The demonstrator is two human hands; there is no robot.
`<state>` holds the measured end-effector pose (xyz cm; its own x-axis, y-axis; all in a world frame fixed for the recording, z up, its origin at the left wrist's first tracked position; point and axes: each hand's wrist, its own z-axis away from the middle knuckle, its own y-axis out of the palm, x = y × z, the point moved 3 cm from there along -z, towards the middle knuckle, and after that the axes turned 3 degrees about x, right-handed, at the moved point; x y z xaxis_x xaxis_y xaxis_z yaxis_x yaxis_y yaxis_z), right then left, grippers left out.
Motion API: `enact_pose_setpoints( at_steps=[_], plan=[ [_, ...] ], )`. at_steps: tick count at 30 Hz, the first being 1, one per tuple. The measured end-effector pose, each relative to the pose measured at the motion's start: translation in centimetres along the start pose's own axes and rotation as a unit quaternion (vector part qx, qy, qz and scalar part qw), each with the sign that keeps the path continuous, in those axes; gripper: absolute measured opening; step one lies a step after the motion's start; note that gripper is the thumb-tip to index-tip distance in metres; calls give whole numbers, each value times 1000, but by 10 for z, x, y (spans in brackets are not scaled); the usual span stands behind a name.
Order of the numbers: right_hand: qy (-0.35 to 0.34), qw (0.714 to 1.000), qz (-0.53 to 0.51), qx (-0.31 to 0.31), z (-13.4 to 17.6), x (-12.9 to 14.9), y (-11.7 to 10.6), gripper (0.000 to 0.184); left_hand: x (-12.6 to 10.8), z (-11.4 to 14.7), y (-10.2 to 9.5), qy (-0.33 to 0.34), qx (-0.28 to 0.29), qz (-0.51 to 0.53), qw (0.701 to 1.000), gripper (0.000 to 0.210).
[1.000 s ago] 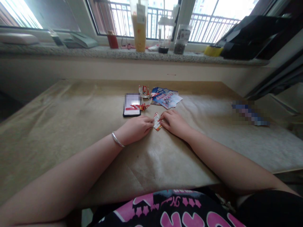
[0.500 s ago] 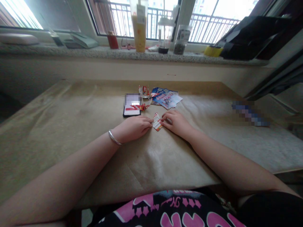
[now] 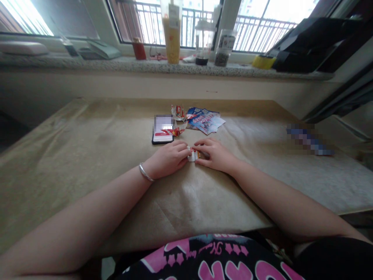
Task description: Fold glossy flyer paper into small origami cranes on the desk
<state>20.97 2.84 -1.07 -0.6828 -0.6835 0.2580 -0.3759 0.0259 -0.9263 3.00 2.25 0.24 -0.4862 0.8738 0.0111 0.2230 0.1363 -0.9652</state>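
Note:
A small piece of printed paper (image 3: 192, 154), white with red and orange print, lies on the table between my hands. It looks folded and roughly square. My left hand (image 3: 173, 157), with a silver bangle at the wrist, holds its left edge with the fingertips. From the other side my right hand (image 3: 215, 154) grips it, thumb at the near edge and fingers at the far edge. My fingers cover both sides of the paper.
Beyond my left hand a phone (image 3: 162, 130) lies beside a folded red-and-white paper (image 3: 174, 131). Another folded paper (image 3: 178, 112) stands behind, near blue printed leaflets (image 3: 205, 120). A blurred blue item (image 3: 310, 140) lies far right. Bottles line the windowsill (image 3: 157, 67).
The paper has turned from a diamond position to a squarer one and shows less of its face. Both hands have closed in, and my right fingers now span its far and near edges.

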Motion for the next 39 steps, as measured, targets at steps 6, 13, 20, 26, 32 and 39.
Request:
enact_pose_setpoints(
  at_steps=[6, 13, 20, 26, 32, 39],
  plan=[
    [2, 1000, -17, -6, 0, -1, -1, 38, 4, 1, 5, -28, -4, 30, 999, 18],
    [-5, 1000, 4, -28, 2, 0, -5, 19, 6, 1, 5, -43, -17, 15, 999, 20],
    [3, 999, 39, -11, 0, 2, -7, 18, 8, 2, 1, -60, -30, 44, 997, 23],
    [41, 999, 26, -21, -2, -3, 0, 9, 14, 2, 4, -86, -56, 42, 994, 22],
    [107, 994, -18, -9, -4, -6, 2, 3, 17, 3, 6, -100, -54, 49, 992, 19],
    [123, 992, -5, 24, -6, -6, 0, 9, 17, 3, 2, -143, -46, 72, 986, 7]
  ],
)
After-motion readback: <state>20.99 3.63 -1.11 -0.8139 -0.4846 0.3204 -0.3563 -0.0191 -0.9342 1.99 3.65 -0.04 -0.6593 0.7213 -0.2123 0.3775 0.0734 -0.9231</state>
